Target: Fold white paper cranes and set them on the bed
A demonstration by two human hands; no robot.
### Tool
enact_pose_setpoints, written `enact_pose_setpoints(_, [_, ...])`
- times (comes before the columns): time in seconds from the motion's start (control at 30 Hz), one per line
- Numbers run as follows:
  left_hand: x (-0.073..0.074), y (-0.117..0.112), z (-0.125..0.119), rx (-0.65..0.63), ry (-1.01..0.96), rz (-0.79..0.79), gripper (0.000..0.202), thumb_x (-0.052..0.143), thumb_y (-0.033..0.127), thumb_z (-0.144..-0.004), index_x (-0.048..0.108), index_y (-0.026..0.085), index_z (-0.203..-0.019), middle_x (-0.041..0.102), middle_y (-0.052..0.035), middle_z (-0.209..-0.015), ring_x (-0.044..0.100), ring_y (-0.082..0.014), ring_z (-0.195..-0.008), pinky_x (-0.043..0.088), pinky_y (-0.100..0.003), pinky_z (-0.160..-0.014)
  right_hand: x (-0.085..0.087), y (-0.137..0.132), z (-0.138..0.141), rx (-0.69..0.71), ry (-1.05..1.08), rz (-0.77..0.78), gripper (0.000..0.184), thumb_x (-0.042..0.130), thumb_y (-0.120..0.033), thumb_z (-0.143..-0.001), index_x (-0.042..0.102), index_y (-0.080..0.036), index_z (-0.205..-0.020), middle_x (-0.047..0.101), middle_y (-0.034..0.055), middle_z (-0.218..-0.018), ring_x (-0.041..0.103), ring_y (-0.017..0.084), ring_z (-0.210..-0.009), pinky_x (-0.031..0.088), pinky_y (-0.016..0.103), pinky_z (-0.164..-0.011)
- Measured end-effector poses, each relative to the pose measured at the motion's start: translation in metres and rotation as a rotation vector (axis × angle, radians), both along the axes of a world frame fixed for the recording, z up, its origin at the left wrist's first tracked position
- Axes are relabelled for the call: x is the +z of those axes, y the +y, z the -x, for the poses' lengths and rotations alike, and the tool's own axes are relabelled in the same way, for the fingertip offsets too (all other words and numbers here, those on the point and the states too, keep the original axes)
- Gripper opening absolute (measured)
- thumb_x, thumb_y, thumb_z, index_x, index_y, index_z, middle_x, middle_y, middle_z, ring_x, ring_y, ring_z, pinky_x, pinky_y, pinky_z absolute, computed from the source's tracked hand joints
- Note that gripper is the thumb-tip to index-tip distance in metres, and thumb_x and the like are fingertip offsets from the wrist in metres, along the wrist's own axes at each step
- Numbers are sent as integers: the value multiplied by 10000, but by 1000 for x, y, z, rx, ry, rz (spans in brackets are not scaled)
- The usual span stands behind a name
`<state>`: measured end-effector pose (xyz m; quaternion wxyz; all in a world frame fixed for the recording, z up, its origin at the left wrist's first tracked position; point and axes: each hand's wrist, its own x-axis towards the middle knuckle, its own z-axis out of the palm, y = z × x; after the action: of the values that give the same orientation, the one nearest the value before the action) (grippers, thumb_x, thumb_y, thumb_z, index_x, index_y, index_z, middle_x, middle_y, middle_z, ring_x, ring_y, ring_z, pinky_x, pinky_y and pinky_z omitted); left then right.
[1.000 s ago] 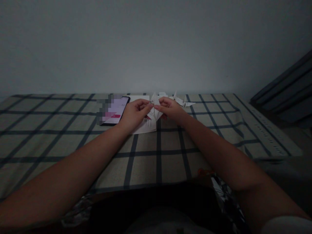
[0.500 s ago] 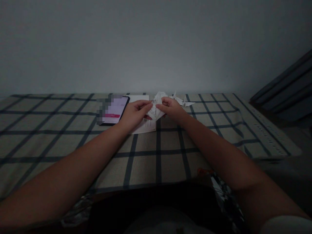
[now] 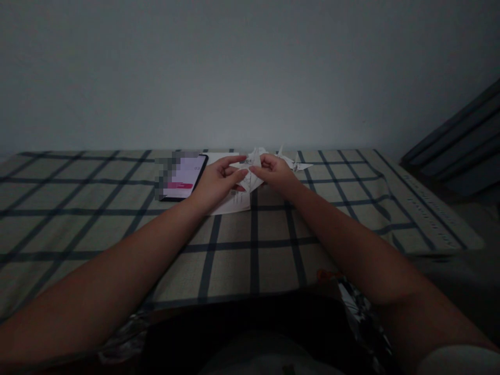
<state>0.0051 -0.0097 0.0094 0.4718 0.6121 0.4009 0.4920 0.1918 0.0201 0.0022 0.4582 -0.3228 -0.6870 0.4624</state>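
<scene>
Between my two hands is a piece of folded white paper with pointed ends. My left hand pinches its left side with the thumb in front, while the index finger is lifted and stretched out toward the right. Closed on the paper's right side is my right hand, thumb pressed on the front and fingers curled behind. Parts of the folded paper are covered by my fingers. Just beyond my right hand lie folded paper pieces with sharp points, which look like origami cranes.
A phone with a lit screen lies left of my left hand. Under my left hand is a white printed sheet. A checked cloth covers the table, whose far edge meets a grey wall. Dark draped fabric hangs at right.
My left index finger has lifted and straightened away from the paper. The folded paper has shifted slightly between my hands; my right hand keeps its grip.
</scene>
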Motion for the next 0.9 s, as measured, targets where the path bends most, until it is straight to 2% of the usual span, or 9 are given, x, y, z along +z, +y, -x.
enact_pose_setpoints(0.1, [-2, 2, 0, -24, 1, -9, 623, 810, 370, -759, 667, 139, -1319, 717, -13, -747, 650, -122, -635, 608, -264, -632, -1, 1, -1, -22, -24, -57, 270, 705, -405, -817, 568, -180, -875, 572, -21, -751, 532, 112, -673, 422, 244, -594])
enact_pose_setpoints(0.3, [-5, 5, 3, -53, 5, -44, 576, 795, 364, -783, 671, 141, -1300, 674, 18, -693, 613, -97, -597, 590, -240, -632, -2, 3, -2, -11, -87, -97, 344, 693, -497, -844, 616, -175, -937, 609, 14, -831, 554, 144, -774, 442, 272, -657])
enact_pose_setpoints(0.43, [-3, 4, 2, -55, 7, -49, 582, 797, 347, -783, 660, 142, -1311, 619, 45, -643, 593, -93, -577, 587, -241, -631, 0, 0, -3, -93, -134, -137, 365, 695, -536, -843, 573, -192, -826, 521, -18, -741, 488, 133, -719, 378, 267, -614])
enact_pose_setpoints(0.6, [-1, 0, -2, -73, -51, 24, 746, 788, 321, -780, 519, 154, -1455, 629, 44, -677, 645, -130, -631, 618, -299, -653, -2, 0, -4, -164, -161, -204, 386, 681, -491, -860, 464, -212, -702, 394, -50, -664, 367, 108, -640, 279, 268, -581])
enact_pose_setpoints(0.77, [-5, 3, -1, -114, -48, 24, 806, 796, 322, -790, 454, 160, -1501, 557, 84, -602, 614, -116, -556, 614, -302, -654, -3, 1, -4, -173, -136, -212, 349, 679, -472, -859, 483, -214, -729, 418, -45, -676, 379, 114, -645, 285, 275, -589])
enact_pose_setpoints(0.9, [-9, 7, 1, -136, -19, -15, 803, 789, 329, -805, 438, 172, -1510, 602, 62, -629, 645, -124, -564, 594, -270, -628, 0, -1, -2, -88, -85, -160, 310, 685, -477, -842, 543, -203, -809, 493, -31, -724, 432, 119, -662, 339, 273, -600])
